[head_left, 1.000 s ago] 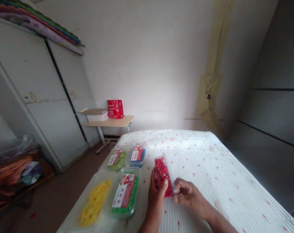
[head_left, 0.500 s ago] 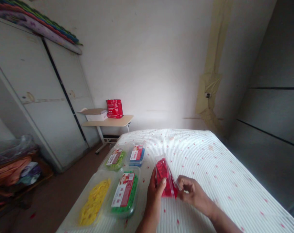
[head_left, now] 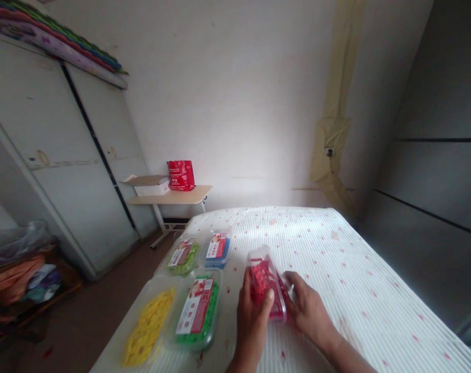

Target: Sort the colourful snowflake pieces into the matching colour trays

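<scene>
My left hand (head_left: pixel 254 316) is wrapped round a clear plastic box of red pieces (head_left: pixel 267 285), its thumb across the near face. The box is held tilted above the bed. My right hand (head_left: pixel 309 311) is closed on the box's right side, where a shiny clear edge shows by the fingers; its fingertips are partly hidden. To the left lie a labelled box of green pieces (head_left: pixel 196 311), a box of yellow pieces (head_left: pixel 147 331), a box of light-green pieces (head_left: pixel 183 256) and a box of blue pieces (head_left: pixel 218 248).
A white bedspread with small red marks (head_left: pixel 336 290) covers the bed. Beyond its far left corner, a small table (head_left: pixel 196 194) holds a red bag (head_left: pixel 181 175) and a white carton (head_left: pixel 152 187). Folded cloth (head_left: pixel 17 285) lies on a low shelf at far left.
The box in my hands has turned, showing more of its side. My right hand's fingers have shifted from a pinch at the edge to a fuller hold. The view has shifted slightly.
</scene>
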The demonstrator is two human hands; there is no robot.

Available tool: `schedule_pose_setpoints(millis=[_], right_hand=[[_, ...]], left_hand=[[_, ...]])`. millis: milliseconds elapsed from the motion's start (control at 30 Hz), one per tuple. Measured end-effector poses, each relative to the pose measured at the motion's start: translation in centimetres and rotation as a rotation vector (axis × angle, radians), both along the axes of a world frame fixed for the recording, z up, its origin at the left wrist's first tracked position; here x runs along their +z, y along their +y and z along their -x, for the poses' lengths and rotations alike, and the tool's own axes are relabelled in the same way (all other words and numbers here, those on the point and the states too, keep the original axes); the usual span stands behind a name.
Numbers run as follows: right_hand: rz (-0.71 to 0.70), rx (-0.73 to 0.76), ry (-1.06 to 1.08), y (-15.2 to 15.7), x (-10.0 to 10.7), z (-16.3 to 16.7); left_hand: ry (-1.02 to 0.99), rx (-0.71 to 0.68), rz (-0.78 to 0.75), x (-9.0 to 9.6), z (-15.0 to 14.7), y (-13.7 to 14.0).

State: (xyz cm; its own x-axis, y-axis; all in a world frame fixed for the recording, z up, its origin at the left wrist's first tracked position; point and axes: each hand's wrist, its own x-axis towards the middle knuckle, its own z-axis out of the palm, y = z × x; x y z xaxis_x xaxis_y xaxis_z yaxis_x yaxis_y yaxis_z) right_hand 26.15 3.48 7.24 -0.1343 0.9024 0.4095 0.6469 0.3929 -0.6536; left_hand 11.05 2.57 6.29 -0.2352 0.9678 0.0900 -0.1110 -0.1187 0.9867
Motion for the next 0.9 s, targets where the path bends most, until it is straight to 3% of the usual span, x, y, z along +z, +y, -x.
schedule_pose_setpoints(millis=[200,400,600,900], right_hand=[[0.043,0.022,-0.018,0.6,0.6,-1.2],[0.115,0.029,0.066,1.3,1.4,-3.0],[0.190,0.045,0.344,2.5,0.7,-4.7],[0.286,-0.127,0.659,3.0,-0.3,-5.2]], left_hand=[[0.153,0.092,-0.027,0.1,0.1,0.0],[0.163,0.054,-0.079,-1.2,0.0,0.5],[0.109,-0.002,-0.142,-1.6,-0.2,0.5],[-0.023,-0.046,-0.215,-1.4,-0.7,0.2]])
